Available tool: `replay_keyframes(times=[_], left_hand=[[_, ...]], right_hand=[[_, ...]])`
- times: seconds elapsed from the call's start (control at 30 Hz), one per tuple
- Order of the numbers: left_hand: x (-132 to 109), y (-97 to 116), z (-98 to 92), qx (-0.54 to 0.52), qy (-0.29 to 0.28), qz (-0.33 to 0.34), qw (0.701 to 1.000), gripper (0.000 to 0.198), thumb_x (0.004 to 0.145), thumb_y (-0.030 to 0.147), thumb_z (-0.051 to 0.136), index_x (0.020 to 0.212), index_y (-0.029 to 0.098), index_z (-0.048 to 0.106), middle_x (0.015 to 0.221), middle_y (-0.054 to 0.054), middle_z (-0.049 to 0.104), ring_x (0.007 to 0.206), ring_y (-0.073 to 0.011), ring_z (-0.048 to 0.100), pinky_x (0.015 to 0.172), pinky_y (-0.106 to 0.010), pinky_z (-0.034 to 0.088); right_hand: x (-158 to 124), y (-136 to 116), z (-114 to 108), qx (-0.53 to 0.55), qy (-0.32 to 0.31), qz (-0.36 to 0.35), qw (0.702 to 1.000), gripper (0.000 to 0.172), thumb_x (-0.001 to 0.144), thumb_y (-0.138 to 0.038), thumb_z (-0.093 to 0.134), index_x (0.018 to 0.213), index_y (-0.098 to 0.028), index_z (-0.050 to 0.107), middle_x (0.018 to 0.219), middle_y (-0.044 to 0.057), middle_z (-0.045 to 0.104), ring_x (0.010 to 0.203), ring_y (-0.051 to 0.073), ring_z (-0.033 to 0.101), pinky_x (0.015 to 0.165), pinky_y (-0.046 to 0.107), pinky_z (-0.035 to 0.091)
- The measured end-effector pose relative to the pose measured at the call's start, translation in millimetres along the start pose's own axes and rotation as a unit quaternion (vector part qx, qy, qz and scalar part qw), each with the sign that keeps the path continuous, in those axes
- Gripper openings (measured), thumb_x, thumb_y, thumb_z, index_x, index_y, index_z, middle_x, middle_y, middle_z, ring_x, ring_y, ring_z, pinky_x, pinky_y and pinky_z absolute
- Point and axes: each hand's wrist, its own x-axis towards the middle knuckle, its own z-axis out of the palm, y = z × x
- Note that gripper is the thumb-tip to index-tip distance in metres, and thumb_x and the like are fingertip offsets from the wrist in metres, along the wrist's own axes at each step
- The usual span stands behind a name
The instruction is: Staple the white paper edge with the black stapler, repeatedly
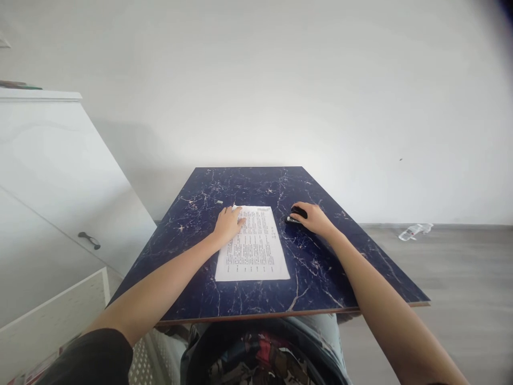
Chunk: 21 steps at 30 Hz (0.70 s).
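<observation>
At a dark blue marble-patterned table (pixel 320 278), we press our left hand (pixel 228 224) flat and open on the top left corner of a printed sheet of paper (pixel 254 246), fingers spread over the text and closed on nothing. The sheet lies in the middle of the table, its long side running away from us, its near edge well short of the table's front edge.

Our right hand (pixel 315 218) rests just to the right of the sheet's far corner, fingers curled over a small black stapler (pixel 295 215) that sits on the table; the grasp looks loose, and we cannot tell whether the stapler is lifted at all.

The paper, we judge, is light and limp and will slide easily on the smooth table, so a flat palm pinning a corner suits it better than a pinch in the middle. The stapler looks rigid and compact, probably heavy for its size, best taken across its top and sides.

A tiny pale scrap (pixel 219 202) lies on the table beyond the left hand. A white cabinet (pixel 60 176) with a dark handle stands to the left, and a clear plastic bottle (pixel 414 231) lies on the grey floor to the right, near the wall.
</observation>
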Motion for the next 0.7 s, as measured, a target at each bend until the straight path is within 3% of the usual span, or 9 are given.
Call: replay_keyframes(times=[0.17,0.27,0.4,0.53,0.7], left_hand=[[-1.0,1.9,-7.9,-0.022,0.024,-0.054,0.998,0.058,0.092,0.03,0.07,0.145,0.019,0.05,0.159,-0.024,0.032,0.143,-0.0421,0.042,0.114,-0.054,0.039],[-1.3,2.9,-14.4,-0.057,0.046,-0.062,0.995,0.06,0.082,0.019,0.079,0.137,0.023,0.054,0.157,-0.02,0.031,0.139,-0.039,0.047,0.112,-0.051,0.043],[0.8,-3.5,-18.5,-0.113,0.057,-0.07,0.99,0.059,0.076,0.013,0.082,0.129,0.025,0.058,0.147,-0.017,0.038,0.123,-0.0324,0.059,0.106,-0.047,0.048],[5.2,-12.3,-20.8,-0.119,0.049,-0.068,0.989,0.048,0.074,0.008,0.078,0.118,0.023,0.063,0.124,-0.012,0.057,0.114,-0.0287,0.061,0.102,-0.044,0.049],[10.4,-15.6,-22.3,-0.169,0.058,-0.068,0.982,0.031,0.074,0.009,0.075,0.101,0.021,0.065,0.107,-0.006,0.068,0.101,-0.0251,0.065,0.095,-0.04,0.049]], right_hand=[[0.0,0.8,0.9,-0.009,-0.002,0.003,1.0,0.027,0.098,-0.041,0.06,0.118,-0.025,0.068,0.112,0.009,0.076,0.099,0.029,0.071,0.088,0.043,0.054],[-0.4,0.5,0.5,-0.013,-0.006,0.003,1.0,0.027,0.098,-0.042,0.059,0.118,-0.025,0.067,0.111,0.009,0.076,0.099,0.03,0.071,0.088,0.043,0.054],[-0.6,-1.3,-1.2,-0.012,-0.007,0.002,1.0,0.027,0.098,-0.042,0.059,0.118,-0.026,0.067,0.111,0.009,0.076,0.099,0.03,0.071,0.087,0.045,0.055],[-0.4,-2.8,-2.4,-0.01,-0.007,0.001,1.0,0.026,0.098,-0.042,0.06,0.118,-0.026,0.068,0.111,0.009,0.076,0.099,0.03,0.071,0.087,0.045,0.055],[-0.8,-1.2,-1.7,-0.003,-0.009,0.002,1.0,0.028,0.097,-0.042,0.061,0.118,-0.026,0.069,0.113,0.009,0.076,0.1,0.031,0.071,0.089,0.046,0.056]])
